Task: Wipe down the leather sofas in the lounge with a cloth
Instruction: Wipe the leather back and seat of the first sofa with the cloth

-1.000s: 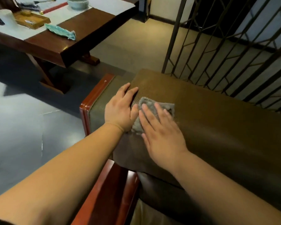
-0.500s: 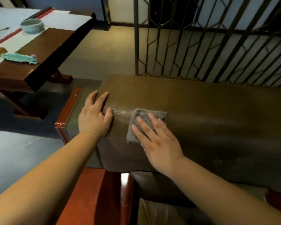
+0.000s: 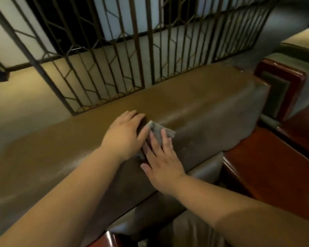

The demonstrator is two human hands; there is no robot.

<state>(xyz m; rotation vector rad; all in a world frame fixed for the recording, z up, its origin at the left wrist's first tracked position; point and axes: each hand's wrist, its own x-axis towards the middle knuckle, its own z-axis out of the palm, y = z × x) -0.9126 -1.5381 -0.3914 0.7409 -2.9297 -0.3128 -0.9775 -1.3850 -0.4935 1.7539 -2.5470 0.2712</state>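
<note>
A brown leather sofa back point(image 3: 212, 107) runs across the view from lower left to upper right. A small grey cloth point(image 3: 157, 130) lies flat on its rounded top edge. My right hand point(image 3: 161, 161) presses the cloth down with straight, spread fingers. My left hand point(image 3: 126, 135) rests flat on the leather just left of the cloth, its thumb side touching the cloth's edge. Part of the cloth is hidden under both hands.
A dark metal lattice screen point(image 3: 132, 56) stands right behind the sofa back. A red-brown wooden armrest point(image 3: 268, 173) lies to the right, with another sofa's wooden corner point(image 3: 282, 81) beyond it. Beige carpet point(image 3: 25, 97) lies at the left.
Both hands and the cloth have slid rightward along the sofa back, away from its left end. My left hand has closed up against the cloth. The view has swung right; the table is out of view.
</note>
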